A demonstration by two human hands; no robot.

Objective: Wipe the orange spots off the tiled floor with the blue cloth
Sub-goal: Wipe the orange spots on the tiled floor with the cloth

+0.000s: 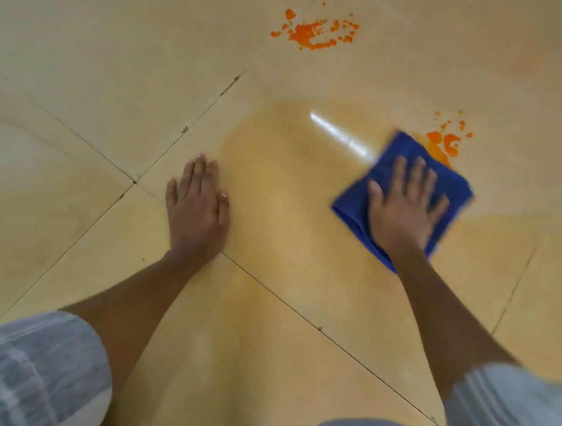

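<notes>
A folded blue cloth [390, 160] lies flat on the cream tiled floor [117, 74] at the right. My right hand [403, 206] presses down on it, fingers spread. Just beyond the cloth's far corner is a patch of orange spots [447, 145]; the cloth's edge touches the smeared near part of it. A second, larger orange splatter [312, 32] sits farther away near the top centre. My left hand [197, 205] rests palm down on the bare floor, holding nothing, well left of the cloth.
A wet, yellowish sheen [291, 167] covers the tile between my hands, with a bright glare streak [339, 134]. Dark grout lines [193, 123] cross the floor diagonally. My pale striped sleeves [30, 372] fill the lower corners.
</notes>
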